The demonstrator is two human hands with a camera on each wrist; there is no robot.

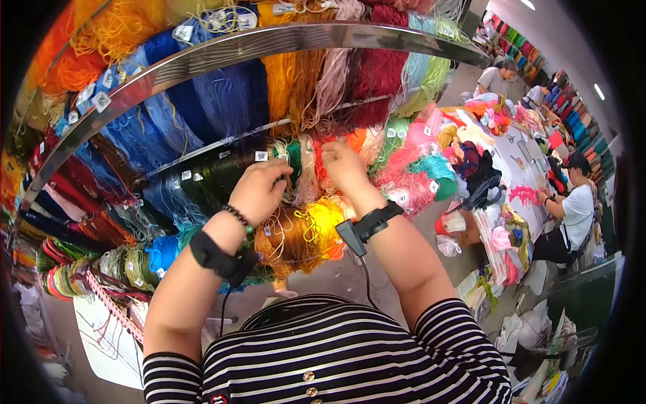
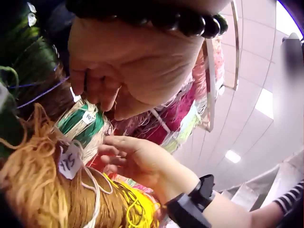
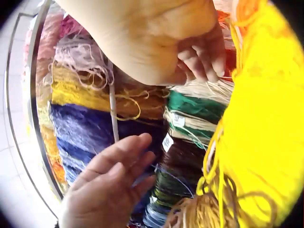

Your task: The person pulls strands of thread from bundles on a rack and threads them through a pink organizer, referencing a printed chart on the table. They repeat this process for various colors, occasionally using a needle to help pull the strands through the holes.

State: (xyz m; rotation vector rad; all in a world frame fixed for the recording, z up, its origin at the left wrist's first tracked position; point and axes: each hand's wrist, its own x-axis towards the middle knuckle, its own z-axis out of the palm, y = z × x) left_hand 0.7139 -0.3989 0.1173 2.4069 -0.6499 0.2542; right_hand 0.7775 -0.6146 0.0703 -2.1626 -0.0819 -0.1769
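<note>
My left hand [image 1: 262,188] hovers over the dark skeins, fingers loosely bent beside a green skein [image 1: 294,158] with a white tag. In the right wrist view its thumb and fingers stand apart with nothing between them. My right hand [image 1: 344,165] is across from it, its bent fingers right at the cream skein [image 3: 204,89] and the red skein [image 1: 323,168]. The left wrist view shows its fingers [image 2: 114,159] loosely curved, close to the cream strands. Below both hands hang a golden-brown skein [image 1: 286,236] and a bright yellow skein [image 1: 323,222].
A curved metal rail [image 1: 269,40] arches above my hands, with blue skeins [image 1: 229,91] and others on rods behind it. On the right, a table [image 1: 518,158] bears heaps of thread. A person in a white shirt [image 1: 577,215] works beside it; other people are farther back.
</note>
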